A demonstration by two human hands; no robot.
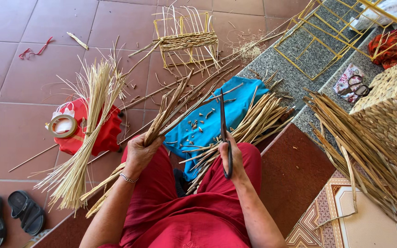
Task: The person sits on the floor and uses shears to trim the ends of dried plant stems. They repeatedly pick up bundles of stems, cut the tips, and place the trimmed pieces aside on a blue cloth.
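Observation:
My left hand (pixel 139 152) grips a bunch of dry straw-coloured reed strips (pixel 166 110) that fan up and to the right over my red-clothed lap. My right hand (pixel 233 158) holds black scissors (pixel 224 133), blades pointing up and closed, just right of that bunch. A blue cloth (pixel 235 98) lies across my knees, strewn with small cut reed bits. More reed strips (pixel 258 119) lie over the cloth to the right of the scissors.
A pale straw bundle (pixel 86 138) lies on a red bag (pixel 104 133) with a tape roll (pixel 62 125) at left. A half-woven yellow frame (pixel 187 41) stands ahead, wire frames (pixel 318 32) and a woven basket (pixel 391 105) at right. Black sandals (pixel 10 218) sit lower left.

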